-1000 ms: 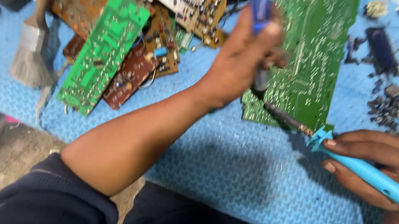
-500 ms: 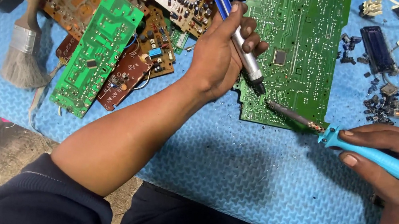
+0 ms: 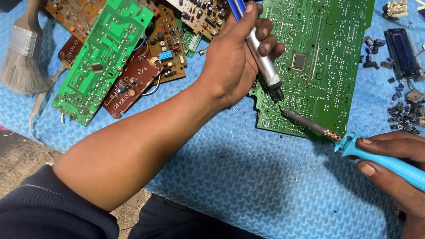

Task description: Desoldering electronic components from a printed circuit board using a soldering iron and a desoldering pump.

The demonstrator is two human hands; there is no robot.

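Note:
My left hand (image 3: 235, 55) grips a desoldering pump (image 3: 258, 55) with a silver barrel and blue plunger, its black nozzle touching the lower left of a large green circuit board (image 3: 324, 52). My right hand (image 3: 411, 165) holds a soldering iron (image 3: 396, 167) by its light blue handle at the right edge. The iron's metal tip (image 3: 303, 120) rests on the same board, just below the pump's nozzle. The board lies solder side up on a blue foam mat (image 3: 247, 188).
A narrow green board (image 3: 104, 55) lies over several brown circuit boards (image 3: 135, 78) at upper left. A paintbrush (image 3: 25, 49) lies at far left. Small loose components (image 3: 405, 114) and a dark display module (image 3: 404, 46) sit at upper right. The mat's front edge runs lower left.
The view has steadied and drawn closer. The pump nozzle came down onto the board beside the iron's tip; both hands stay on their tools.

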